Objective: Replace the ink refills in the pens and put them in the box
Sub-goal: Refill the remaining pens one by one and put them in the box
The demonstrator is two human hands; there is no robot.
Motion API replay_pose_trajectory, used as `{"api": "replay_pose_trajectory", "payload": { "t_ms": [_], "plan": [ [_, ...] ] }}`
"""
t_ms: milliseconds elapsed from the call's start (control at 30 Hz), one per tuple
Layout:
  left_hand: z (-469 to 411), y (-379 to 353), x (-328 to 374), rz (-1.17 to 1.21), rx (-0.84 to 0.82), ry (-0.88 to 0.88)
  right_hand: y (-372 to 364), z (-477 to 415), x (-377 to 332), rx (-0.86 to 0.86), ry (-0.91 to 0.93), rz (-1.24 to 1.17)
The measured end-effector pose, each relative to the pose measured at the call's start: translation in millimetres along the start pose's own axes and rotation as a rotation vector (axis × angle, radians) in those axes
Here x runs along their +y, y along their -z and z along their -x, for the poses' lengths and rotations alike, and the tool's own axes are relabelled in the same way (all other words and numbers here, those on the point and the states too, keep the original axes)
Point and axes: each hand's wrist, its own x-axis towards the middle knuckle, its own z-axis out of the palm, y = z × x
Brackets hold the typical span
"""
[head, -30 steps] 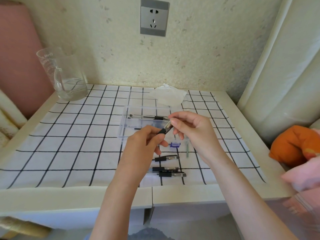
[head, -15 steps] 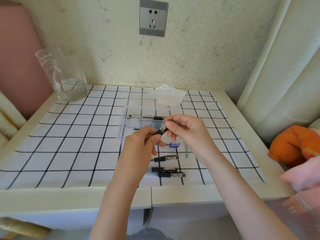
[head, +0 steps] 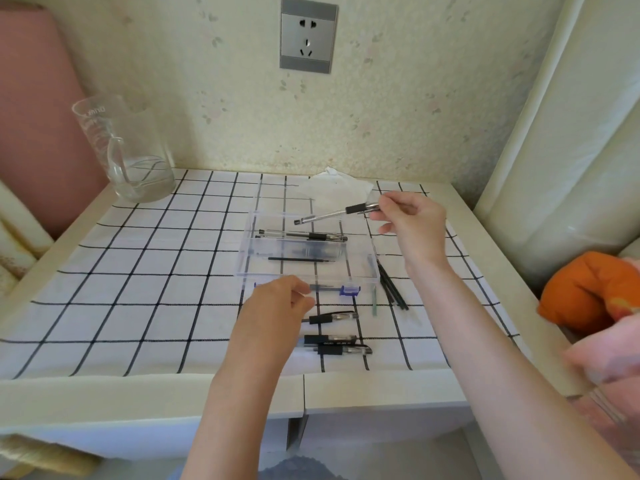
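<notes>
Head view: right hand [head: 412,220] is raised over the far right corner of the clear box [head: 242,265]. Its grip is a fingertip pinch on one end of a pen [head: 332,214]. That pen is off the worktop and tilted, its free end pointing left and down over the box's far rim.

Left hand [head: 277,306] is at the box's near wall. Fingers are loosely curled, with nothing visible in the grip. Can't tell if it touches the box.

Box sits mid-cloth on the checked cloth [head: 138,271], with a blue latch [head: 350,290] on its near side. Inside:
- at least one capped pen [head: 317,236] along the far wall
- one bare refill [head: 301,259] lying parallel, closer in

Outside the box:
- three pens on the near side: [head: 332,317], [head: 330,339], [head: 343,350]; the last two are side by side and touching
- a bundle of dark loose refills [head: 393,289] just right of the box
- a thin pale stick [head: 374,301] beside the bundle

Tissue [head: 336,188] lies behind the box. Glass jug [head: 138,161] stands at the far left corner of the worktop [head: 381,389]. Wall socket [head: 308,34] is above.
</notes>
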Motion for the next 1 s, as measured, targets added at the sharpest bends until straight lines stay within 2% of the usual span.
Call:
{"api": "replay_pose_trajectory", "payload": {
  "t_ms": [333, 467, 567, 767, 900, 1000],
  "plan": [
    [-6.7, -11.0, -1.1, -0.105, -0.088, -0.018, -34.8, -2.8, 26.6, -0.153, -0.061, 0.2],
    [-15.1, -13.8, 2.3, -0.171, -0.165, 0.022, -28.2, -0.9, 33.3, -0.198, -0.001, 0.381],
    [-18.2, -16.9, 2.0, -0.24, -0.192, 0.019, -25.3, 1.6, 30.3, -0.165, 0.032, 0.373],
    [-14.8, -20.0, 1.6, -0.219, -0.133, -0.003, -13.1, 24.4, 19.0, -0.197, 0.044, 0.307],
    [-6.0, -11.7, 2.7, -0.063, 0.0, -0.066, -0.3, 49.8, 12.0, -0.242, 0.06, 0.351],
    [-2.2, -3.5, 5.8, 0.055, 0.036, -0.106, 8.6, 68.3, 8.3, -0.288, 0.048, 0.388]
  ]
}}
